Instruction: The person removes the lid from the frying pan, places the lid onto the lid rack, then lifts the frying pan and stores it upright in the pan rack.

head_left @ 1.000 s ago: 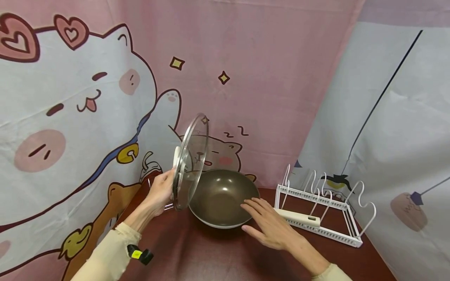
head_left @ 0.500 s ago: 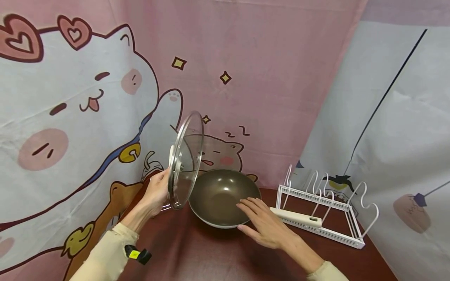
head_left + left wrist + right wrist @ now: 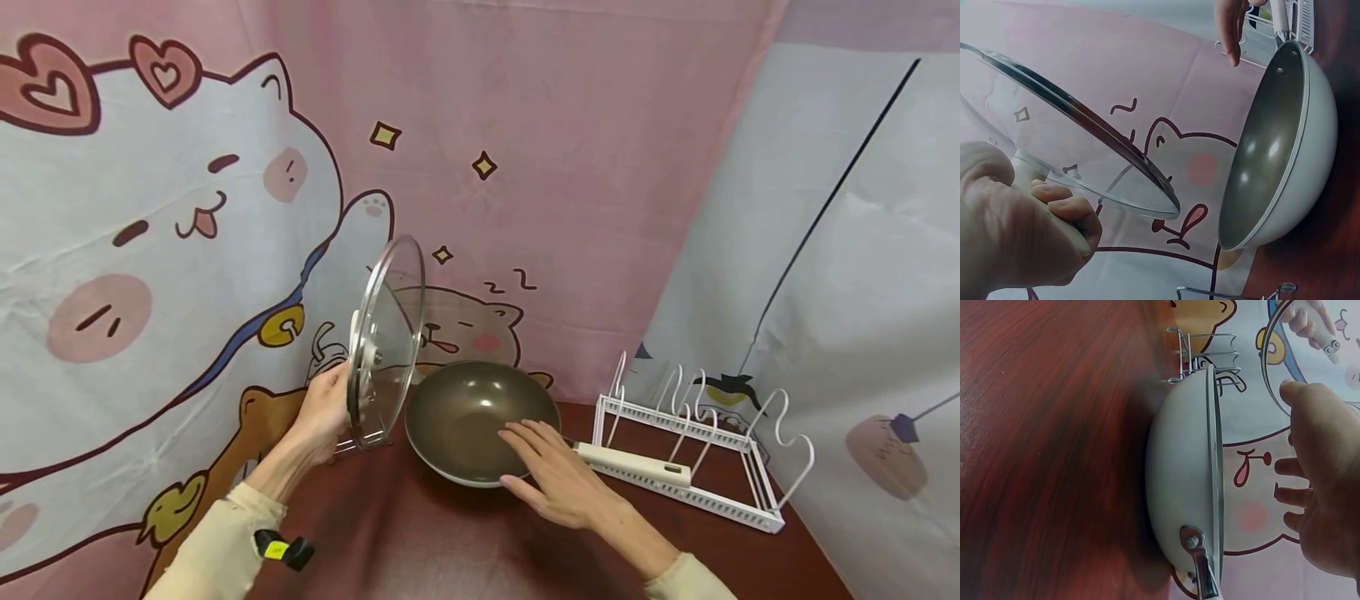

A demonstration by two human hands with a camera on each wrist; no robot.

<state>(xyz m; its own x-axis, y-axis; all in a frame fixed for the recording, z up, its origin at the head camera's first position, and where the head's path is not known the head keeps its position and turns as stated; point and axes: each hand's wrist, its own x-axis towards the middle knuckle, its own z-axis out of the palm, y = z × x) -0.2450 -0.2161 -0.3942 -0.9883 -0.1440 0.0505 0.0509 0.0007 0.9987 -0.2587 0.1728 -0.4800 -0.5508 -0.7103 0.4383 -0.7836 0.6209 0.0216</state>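
My left hand (image 3: 321,417) grips the pale handle of a round glass lid (image 3: 401,358), which it holds up on edge to the left of the pan. In the left wrist view the fingers curl round that lid handle (image 3: 1030,170). A deep frying pan (image 3: 465,417), dark inside and cream outside, sits on the table with its long cream handle (image 3: 633,463) pointing right. My right hand (image 3: 562,479) hovers over the pan's right side with fingers spread. The right wrist view shows those fingers apart from the rim and holding nothing.
A white rack (image 3: 697,496) with upright wire hoops stands at the right, near the pan's handle. Behind the lid at the left is a small metal wire rack (image 3: 1210,353). A cartoon-printed curtain (image 3: 585,208) encloses the dark red table (image 3: 465,550).
The left hand has moved a little to the left with the lid, away from the pan. The right hand has shifted slightly left over the pan, showing more of the handle's base.
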